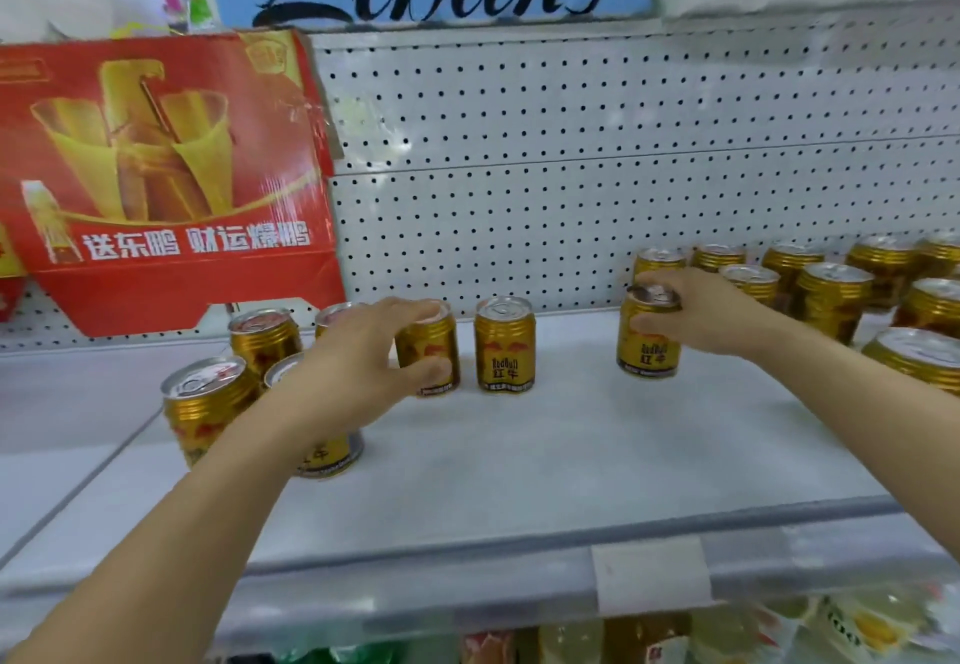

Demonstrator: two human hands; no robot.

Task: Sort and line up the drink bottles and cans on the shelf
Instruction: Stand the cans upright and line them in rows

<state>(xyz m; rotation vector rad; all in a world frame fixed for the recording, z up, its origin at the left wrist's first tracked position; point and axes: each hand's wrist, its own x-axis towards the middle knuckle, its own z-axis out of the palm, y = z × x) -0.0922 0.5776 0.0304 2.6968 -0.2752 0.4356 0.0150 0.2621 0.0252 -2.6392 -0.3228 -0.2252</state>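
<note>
Gold drink cans stand on a white shelf [571, 455]. My left hand [363, 351] grips one gold can [434, 346] left of centre, fingers over its top and thumb on its front. A lone can [505, 344] stands upright just right of it, untouched. My right hand [701, 310] holds another can [649, 346] by its top and side, right of centre. Several cans [208, 403] cluster at the left, partly hidden by my left arm. A larger group of cans [831, 294] fills the right rear of the shelf.
A red cardboard drink carton [166, 170] leans against the white pegboard back wall [571, 170] at the left. The shelf's front edge carries a price-tag strip [649, 580]. Packaged goods [675, 632] show on the shelf below.
</note>
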